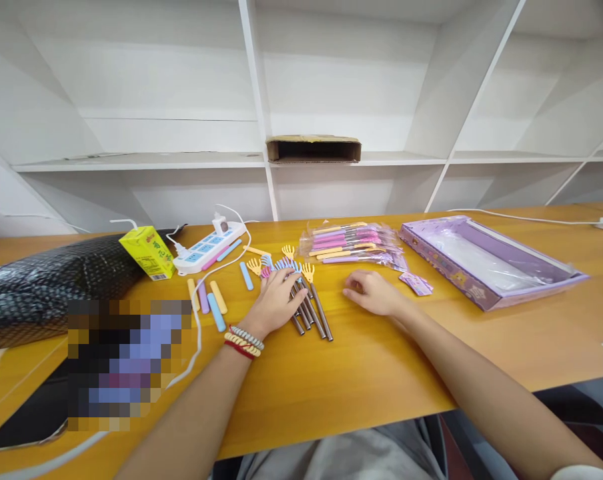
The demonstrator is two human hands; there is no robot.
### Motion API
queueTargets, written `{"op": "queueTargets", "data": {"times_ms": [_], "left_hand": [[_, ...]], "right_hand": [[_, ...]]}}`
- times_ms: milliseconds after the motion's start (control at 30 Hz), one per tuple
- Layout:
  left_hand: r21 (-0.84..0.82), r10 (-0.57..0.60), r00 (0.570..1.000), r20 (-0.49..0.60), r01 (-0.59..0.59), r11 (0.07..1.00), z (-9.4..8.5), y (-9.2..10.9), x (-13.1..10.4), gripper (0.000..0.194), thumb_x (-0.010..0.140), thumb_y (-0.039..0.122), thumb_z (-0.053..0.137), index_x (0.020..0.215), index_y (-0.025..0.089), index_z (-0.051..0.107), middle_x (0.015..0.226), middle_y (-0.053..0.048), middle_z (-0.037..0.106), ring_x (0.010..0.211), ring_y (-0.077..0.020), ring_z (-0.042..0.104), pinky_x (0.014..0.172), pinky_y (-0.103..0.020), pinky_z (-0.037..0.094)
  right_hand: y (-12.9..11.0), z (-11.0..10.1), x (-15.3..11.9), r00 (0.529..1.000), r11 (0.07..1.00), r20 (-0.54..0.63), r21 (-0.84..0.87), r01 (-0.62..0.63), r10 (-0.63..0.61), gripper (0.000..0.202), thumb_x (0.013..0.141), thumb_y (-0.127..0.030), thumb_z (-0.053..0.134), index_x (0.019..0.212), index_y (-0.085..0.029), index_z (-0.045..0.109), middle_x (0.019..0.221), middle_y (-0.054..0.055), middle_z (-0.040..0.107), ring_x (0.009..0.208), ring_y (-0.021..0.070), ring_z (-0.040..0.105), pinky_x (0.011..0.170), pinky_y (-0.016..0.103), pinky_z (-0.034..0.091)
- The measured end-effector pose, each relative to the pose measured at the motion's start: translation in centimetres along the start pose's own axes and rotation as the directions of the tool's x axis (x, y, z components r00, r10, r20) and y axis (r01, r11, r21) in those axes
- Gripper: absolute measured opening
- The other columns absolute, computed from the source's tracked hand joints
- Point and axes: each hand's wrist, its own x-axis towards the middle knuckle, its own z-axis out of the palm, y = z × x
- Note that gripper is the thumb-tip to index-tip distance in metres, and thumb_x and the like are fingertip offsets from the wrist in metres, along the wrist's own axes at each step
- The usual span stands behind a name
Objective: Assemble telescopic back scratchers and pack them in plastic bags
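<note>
My left hand (281, 299), with bracelets at its wrist, lies over a loose pile of back scratchers (315, 308), its fingers stretched across their claw heads. Their metal rods point toward me, and the hand covers part of the pile. Yellow and blue claw heads (307, 271) stick out around the fingers. To the right, apart from the pile, my right hand (374, 292) rests on the table with its fingers curled in; nothing shows in them. Left of the pile lie several coloured handle sleeves (215, 312). Behind both hands are bagged back scratchers (351, 243).
A purple display box (486, 293) stands at the right, near small printed cards (416, 283). On the left are a power strip (209, 249) with a white cable (199, 333), a yellow drink carton (147, 252), a black wrapped bundle (56, 283) and a phone (31, 413). White shelves (351, 80) rise behind.
</note>
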Motion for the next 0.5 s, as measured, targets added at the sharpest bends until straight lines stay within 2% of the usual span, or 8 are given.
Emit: {"op": "queueTargets", "data": {"times_ms": [100, 233, 333, 433, 500], "left_hand": [[-0.044, 0.034, 0.998, -0.057, -0.036, 0.998, -0.4, 0.2, 0.1, 0.028, 0.089, 0.034, 0.036, 0.096, 0.021, 0.060, 0.103, -0.005, 0.060, 0.102, -0.0192, 0.051, 0.096, -0.038, 0.034], [-0.052, 0.045, 0.997, -0.054, -0.048, 0.997, -0.6, 0.3, 0.0, 0.029, 0.088, 0.034, 0.038, 0.076, 0.021, 0.062, 0.080, -0.003, 0.063, 0.085, -0.0179, 0.055, 0.085, -0.035, 0.040], [-0.053, 0.072, 0.996, -0.052, -0.075, 0.996, -0.5, 0.3, -0.1, 0.025, 0.086, 0.033, 0.043, 0.077, 0.021, 0.063, 0.080, -0.003, 0.064, 0.083, -0.0175, 0.055, 0.083, -0.035, 0.041], [-0.057, 0.099, 0.993, -0.066, -0.102, 0.993, -0.3, 0.4, -0.2, 0.021, 0.085, 0.031, 0.046, 0.082, 0.021, 0.063, 0.082, -0.003, 0.063, 0.084, -0.0176, 0.055, 0.083, -0.035, 0.042], [-0.066, 0.124, 0.989, -0.084, -0.129, 0.989, -0.2, 0.5, -0.3, 0.018, 0.084, 0.030, 0.047, 0.085, 0.020, 0.063, 0.084, -0.004, 0.063, 0.085, -0.0177, 0.055, 0.082, -0.035, 0.042]], "right_hand": [[-0.3, 0.5, -0.1, 0.993, 1.000, -0.119, 0.021, 0.007, -0.004, 0.031, 0.080, -0.039, 0.052, 0.100, -0.016, 0.056, 0.101, 0.009, 0.061, 0.091, 0.0194, 0.055, 0.081, 0.030, 0.040], [-1.0, 0.8, -0.1, 0.987, 0.995, -0.126, -0.013, 0.097, -0.098, 0.031, 0.078, -0.042, 0.054, 0.096, -0.017, 0.058, 0.097, 0.009, 0.060, 0.093, 0.0208, 0.053, 0.085, 0.032, 0.039], [-1.1, 0.9, -0.1, 0.994, 0.993, -0.035, -0.052, 0.106, -0.108, 0.024, 0.080, -0.040, 0.051, 0.076, -0.018, 0.059, 0.078, 0.006, 0.061, 0.078, 0.0176, 0.053, 0.073, 0.028, 0.038], [-0.8, 1.1, -0.1, 0.993, 0.992, 0.101, -0.109, 0.068, -0.057, 0.028, 0.080, -0.035, 0.048, 0.058, -0.018, 0.052, 0.060, 0.003, 0.056, 0.058, 0.0126, 0.047, 0.058, 0.024, 0.032], [-0.7, 1.2, -0.1, 0.988, 0.986, 0.151, -0.153, 0.059, -0.036, 0.032, 0.080, -0.033, 0.047, 0.053, -0.018, 0.048, 0.053, 0.001, 0.052, 0.050, 0.0103, 0.040, 0.053, 0.024, 0.026]]}}
